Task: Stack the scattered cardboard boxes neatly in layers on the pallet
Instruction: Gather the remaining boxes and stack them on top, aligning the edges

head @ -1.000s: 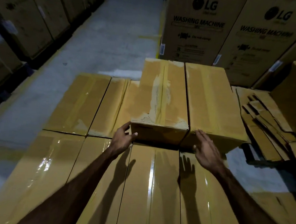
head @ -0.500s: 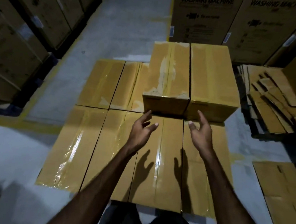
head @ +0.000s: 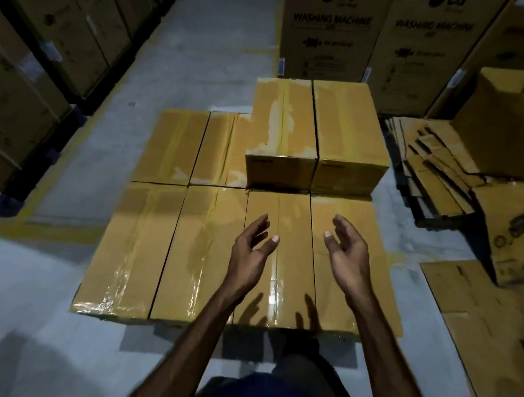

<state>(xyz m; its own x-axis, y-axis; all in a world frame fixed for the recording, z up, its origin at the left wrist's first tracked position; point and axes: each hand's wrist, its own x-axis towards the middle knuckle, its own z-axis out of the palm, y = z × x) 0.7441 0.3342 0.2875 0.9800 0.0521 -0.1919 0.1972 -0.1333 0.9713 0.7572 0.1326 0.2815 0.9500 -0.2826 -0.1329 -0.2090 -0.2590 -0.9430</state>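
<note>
A flat layer of several taped cardboard boxes (head: 170, 247) covers the pallet, which is hidden beneath them. Two more boxes sit side by side on the far right of that layer: the left upper box (head: 283, 122) and the right upper box (head: 348, 127). My left hand (head: 250, 253) and my right hand (head: 348, 254) hover above the near boxes, palms turned toward each other, fingers apart, holding nothing. Both hands are well short of the upper boxes.
Flattened cardboard sheets (head: 436, 167) lie piled on the right, with an open box (head: 508, 122) behind them and more flat cardboard (head: 488, 313) on the floor. Large washing machine cartons (head: 329, 32) stand behind the pallet. Tall cartons (head: 49, 28) line the left of the grey aisle (head: 203, 39).
My hands have let go of the left upper box and drawn back toward me. The view has pulled away, so the whole stack shows.
</note>
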